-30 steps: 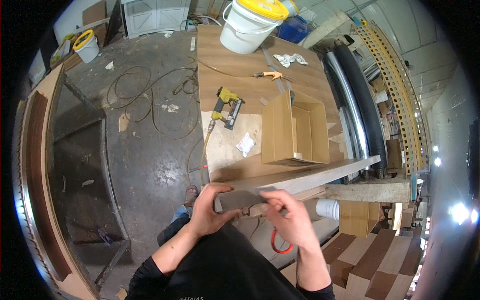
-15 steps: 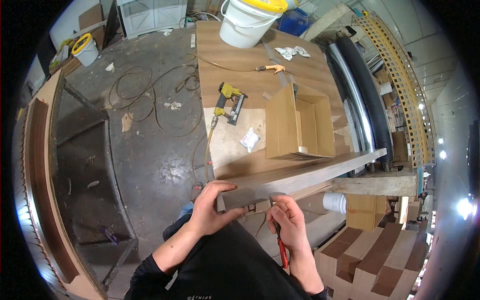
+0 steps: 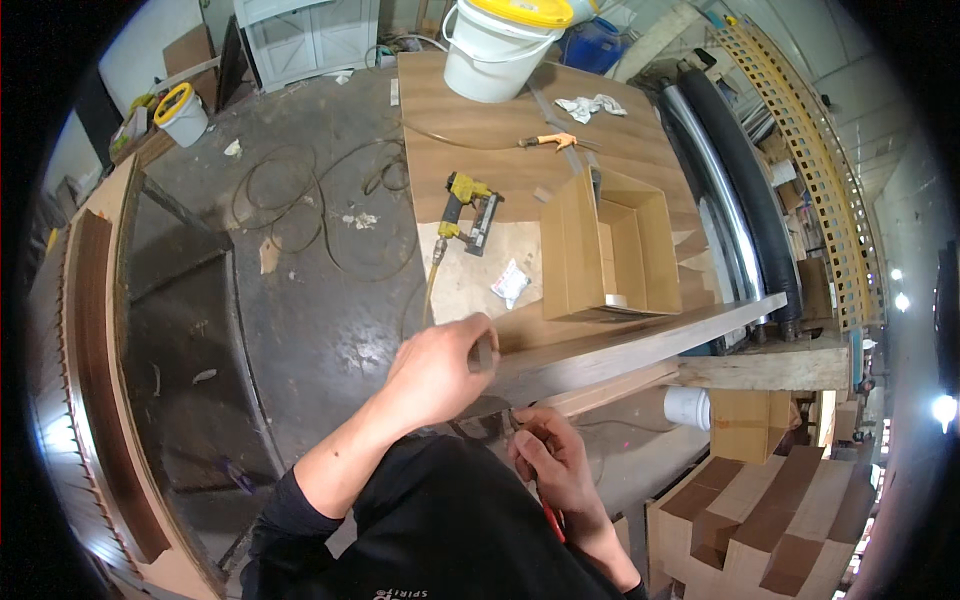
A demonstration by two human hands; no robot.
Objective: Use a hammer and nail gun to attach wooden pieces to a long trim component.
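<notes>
Having turned since 0.5 s ago, the left hand point(image 3: 436, 372) is curling its fingers at the end of the long board point(image 3: 600, 362) lying along the worktable point(image 3: 640, 150), hold unclear, while the right hand point(image 3: 556, 466) is gripping 1 red-handled tool point(image 3: 553, 522) just below, apparently with freer access.

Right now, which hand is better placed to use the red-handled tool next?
Probably the right hand: it holds that tool, while the left hand is at the end of the board.
</notes>
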